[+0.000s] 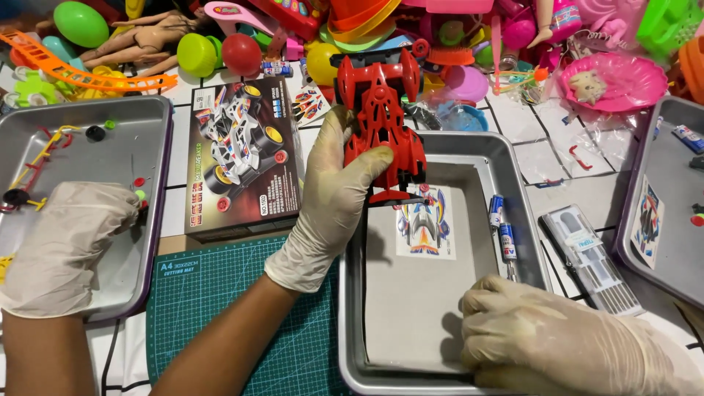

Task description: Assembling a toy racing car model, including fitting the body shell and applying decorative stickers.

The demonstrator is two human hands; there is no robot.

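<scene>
My left hand [330,198], in a pale glove, grips a red toy racing-car body [381,117] by its side and holds it upright above the far edge of a metal tray [411,308]. In that tray lie a colourful sticker sheet [425,224] and two small blue batteries [502,227]. My gloved right hand [557,337] rests with curled fingers on the tray's near right corner, with nothing visible in it.
Another person's gloved hand [66,246] rests in a second metal tray [132,125] with small parts. A toy-car box [242,158] lies above a green cutting mat [220,293]. A grey tool case [590,257], a third tray [660,242] and piled toys [440,44] surround these.
</scene>
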